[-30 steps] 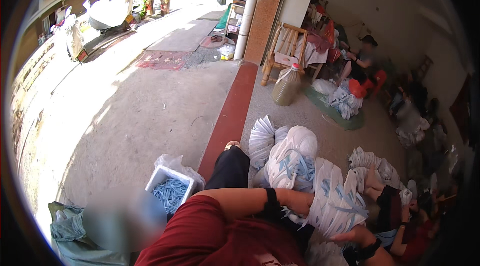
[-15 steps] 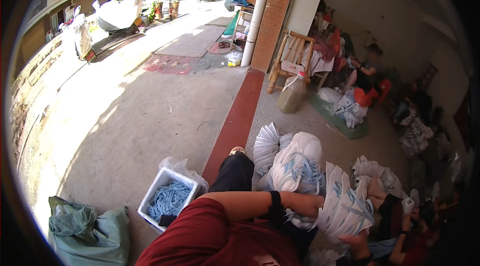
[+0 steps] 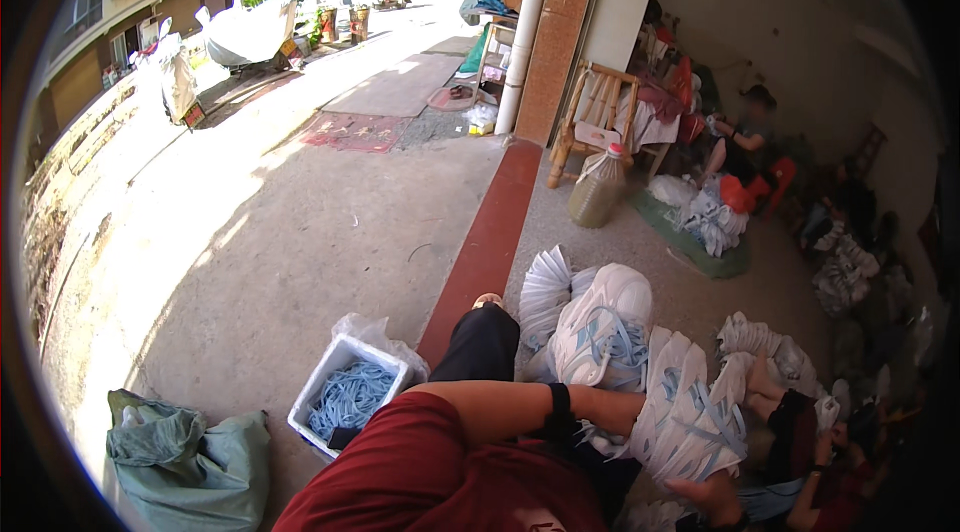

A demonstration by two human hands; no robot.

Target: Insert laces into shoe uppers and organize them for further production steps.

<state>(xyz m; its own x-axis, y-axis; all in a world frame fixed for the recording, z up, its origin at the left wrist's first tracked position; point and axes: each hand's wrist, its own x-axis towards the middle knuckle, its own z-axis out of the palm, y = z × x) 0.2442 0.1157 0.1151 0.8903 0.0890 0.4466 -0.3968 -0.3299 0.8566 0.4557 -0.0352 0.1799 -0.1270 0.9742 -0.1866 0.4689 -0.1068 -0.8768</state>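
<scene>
My left hand point(image 3: 622, 412) reaches across to a stack of white shoe uppers point(image 3: 690, 417) with pale blue laces. Its fingers are hidden behind the uppers, so their grip does not show. Just below the stack is my right hand point(image 3: 708, 497), fingers stretched out and apart, with nothing visible in it. Beyond my left forearm lies a bigger, rounded white shoe upper point(image 3: 605, 317) with blue laces, beside a fanned row of white pieces point(image 3: 545, 292).
Left of my knee stands a white foam box point(image 3: 310, 410) of blue laces point(image 3: 350, 397). A green sack point(image 3: 195, 467) slumps at lower left. Ahead are a large jug point(image 3: 598, 194) and a bamboo chair point(image 3: 590, 122). Other people sit at right, one near my right hand.
The whole view has shifted slightly, so things sit farther right. My left hand has gone deeper behind the stack of uppers. My right hand stays low beside it, fingers apart.
</scene>
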